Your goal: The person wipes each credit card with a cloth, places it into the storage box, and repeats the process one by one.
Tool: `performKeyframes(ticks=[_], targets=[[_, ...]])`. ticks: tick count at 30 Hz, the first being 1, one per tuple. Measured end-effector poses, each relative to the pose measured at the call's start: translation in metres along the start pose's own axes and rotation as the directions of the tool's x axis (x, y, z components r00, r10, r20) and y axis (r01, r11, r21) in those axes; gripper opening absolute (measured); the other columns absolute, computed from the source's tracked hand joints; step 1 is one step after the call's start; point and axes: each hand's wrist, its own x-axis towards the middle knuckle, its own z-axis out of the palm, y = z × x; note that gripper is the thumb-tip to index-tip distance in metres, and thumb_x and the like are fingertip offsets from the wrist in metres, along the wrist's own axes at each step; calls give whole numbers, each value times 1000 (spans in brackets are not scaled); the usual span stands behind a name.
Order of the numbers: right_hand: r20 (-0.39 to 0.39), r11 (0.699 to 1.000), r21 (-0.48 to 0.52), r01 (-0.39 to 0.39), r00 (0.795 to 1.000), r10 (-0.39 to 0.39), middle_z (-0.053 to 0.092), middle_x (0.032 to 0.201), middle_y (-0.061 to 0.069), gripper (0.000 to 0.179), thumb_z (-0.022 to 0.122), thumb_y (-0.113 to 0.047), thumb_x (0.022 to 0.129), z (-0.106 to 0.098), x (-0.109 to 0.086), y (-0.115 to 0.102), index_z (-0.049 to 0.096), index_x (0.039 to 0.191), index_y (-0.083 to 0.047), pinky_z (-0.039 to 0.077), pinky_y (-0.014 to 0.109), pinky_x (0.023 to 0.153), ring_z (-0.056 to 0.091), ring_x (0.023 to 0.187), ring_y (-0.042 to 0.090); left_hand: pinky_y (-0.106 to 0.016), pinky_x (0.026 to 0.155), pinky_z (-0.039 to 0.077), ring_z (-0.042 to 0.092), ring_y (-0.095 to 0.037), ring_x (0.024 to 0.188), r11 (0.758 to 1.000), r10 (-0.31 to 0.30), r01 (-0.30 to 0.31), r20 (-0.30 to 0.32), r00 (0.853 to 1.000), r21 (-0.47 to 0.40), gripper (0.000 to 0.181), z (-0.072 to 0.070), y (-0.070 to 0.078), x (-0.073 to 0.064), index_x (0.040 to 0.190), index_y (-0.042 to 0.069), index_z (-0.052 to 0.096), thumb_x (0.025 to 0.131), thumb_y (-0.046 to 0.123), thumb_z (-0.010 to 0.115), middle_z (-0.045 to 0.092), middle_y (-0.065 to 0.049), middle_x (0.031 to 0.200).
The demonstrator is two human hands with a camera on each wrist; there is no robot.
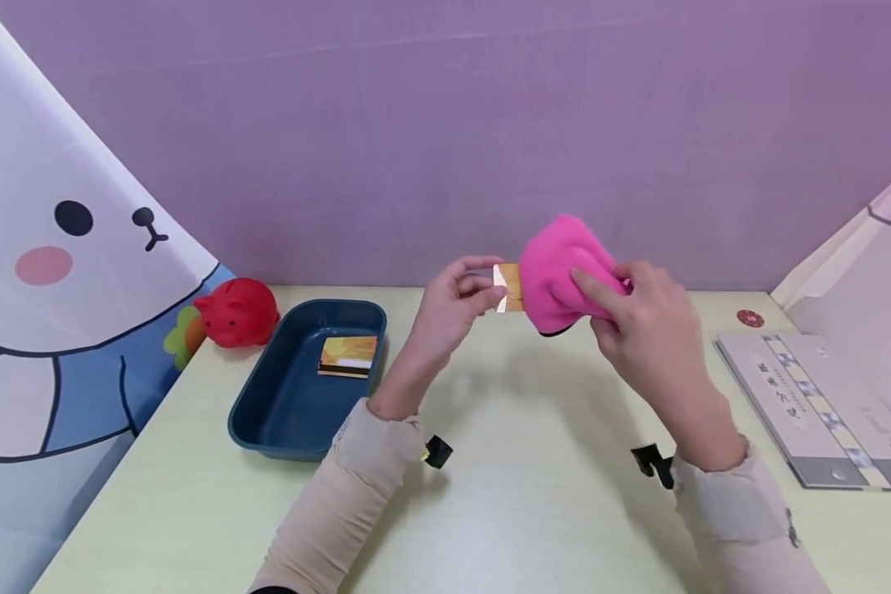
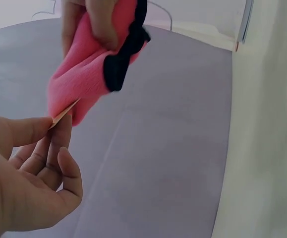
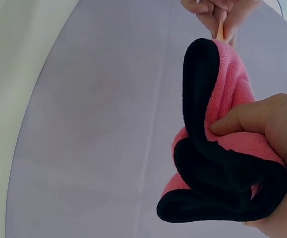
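Observation:
Above the table, my left hand (image 1: 453, 301) pinches a thin gold card (image 1: 514, 287) between thumb and fingers. My right hand (image 1: 653, 330) grips a bunched pink cloth (image 1: 560, 276) with a dark edging (image 3: 195, 94). The cloth laps over the right part of the card, so that end is hidden in the head view. From the left wrist, the card (image 2: 64, 113) appears edge-on against the cloth (image 2: 84, 74). More gold cards (image 1: 347, 356) lie in a blue tray (image 1: 267, 441) on the table's left side.
A red piggy bank (image 1: 239, 313) stands behind the tray at the left. On the right lie a silver-grey flat box (image 1: 817, 404) and a small red chip (image 1: 750, 318). A purple backdrop (image 1: 445, 140) rises behind the table (image 1: 505, 511).

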Motion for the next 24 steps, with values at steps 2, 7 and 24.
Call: performKeyframes(ticks=[2, 7, 24], targets=[[-12, 1000, -7, -22, 1000, 22, 62, 87, 29, 40, 68, 3, 81, -1, 0, 3, 77, 114, -18, 41, 52, 50, 52, 63, 43, -23, 70, 46, 58, -17, 79, 1000, -1, 1, 0, 1000, -16, 33, -3, 1, 1, 126, 10, 65, 94, 6, 69, 72, -8, 91], [-26, 997, -31, -66, 998, 65, 63, 91, 29, 41, 68, 1, 80, -4, -1, 13, 77, 114, -19, 40, 55, 51, 54, 67, 45, -23, 69, 45, 59, -17, 78, 999, 4, -5, -13, 1000, -41, 34, -10, 4, 2, 127, 9, 64, 93, 5, 69, 70, 7, 83], [1, 989, -58, -135, 991, 136, 61, 97, 30, 48, 57, 3, 80, -18, -3, 28, 74, 119, -18, 37, 55, 52, 53, 73, 45, -25, 77, 50, 59, -16, 86, 998, 65, -65, -14, 998, 18, 27, -15, 5, 2, 124, 5, 69, 98, 7, 63, 70, -5, 105]])
